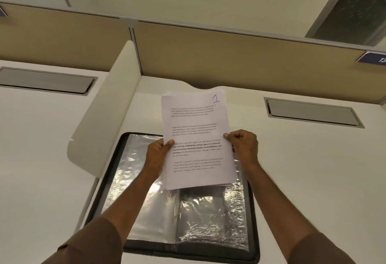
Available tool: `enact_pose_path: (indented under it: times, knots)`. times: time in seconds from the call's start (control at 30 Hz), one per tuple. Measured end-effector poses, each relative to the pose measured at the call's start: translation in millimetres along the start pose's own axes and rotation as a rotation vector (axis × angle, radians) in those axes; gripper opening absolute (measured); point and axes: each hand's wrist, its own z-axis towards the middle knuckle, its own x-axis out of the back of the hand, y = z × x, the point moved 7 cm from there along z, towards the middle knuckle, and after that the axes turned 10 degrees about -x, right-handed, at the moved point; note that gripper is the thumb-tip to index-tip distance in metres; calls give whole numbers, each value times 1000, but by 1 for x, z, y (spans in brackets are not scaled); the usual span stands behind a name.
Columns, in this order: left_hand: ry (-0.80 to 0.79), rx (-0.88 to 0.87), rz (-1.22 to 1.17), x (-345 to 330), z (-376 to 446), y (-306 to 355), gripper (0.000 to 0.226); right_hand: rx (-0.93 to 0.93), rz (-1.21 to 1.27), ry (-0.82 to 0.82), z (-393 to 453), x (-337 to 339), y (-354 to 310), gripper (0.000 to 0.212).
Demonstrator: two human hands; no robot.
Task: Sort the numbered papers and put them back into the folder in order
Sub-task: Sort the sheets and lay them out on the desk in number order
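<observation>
Fingers (240,137) of the right hand (243,144) are curled, the thumb pinching the right edge of the papers (198,138) about halfway down. On the other side the left hand (156,153) grips the left edge, its thumb lying flat on the top sheet and the remaining fingers hidden behind the stack. Both hands hold the papers up off the desk (313,169), the stack tilted slightly clockwise and its lower edges a little fanned, so several sheets show. The top sheet carries a handwritten blue "1" (216,98) in its upper right corner and four blocks of printed text, the third partly in bold.

Below and behind the papers lies the folder (188,211), open flat on the desk, black-edged with rounded corners. Its clear plastic sleeves are crinkled and catch the light; the left page looks pale, the right darker. The stack covers the upper middle of the folder.

Brown sleeves (94,238) cover both forearms near the bottom corners. The desk is white, with a curved white divider (104,117) rising on the left. A grey recessed flap (313,112) sits in the desk to the right, and another (46,79) on the neighbouring desk to the left. Tan partition panels (229,54) run along the back, with a dark blue label (373,57) at the right edge.
</observation>
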Motion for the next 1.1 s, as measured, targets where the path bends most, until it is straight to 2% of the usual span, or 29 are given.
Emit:
enact_pose_path:
  times: [0.37, 0.77, 1.1]
  knots:
    - [32, 23, 48, 50, 24, -1, 17, -38, -68, -26, 5, -59, -6, 11]
    - [127, 42, 184, 84, 38, -9, 15, -76, 38, 57, 20, -76, -2, 12]
    - [180, 159, 240, 110, 46, -26, 18, -183, 174, 50, 57, -80, -1, 5]
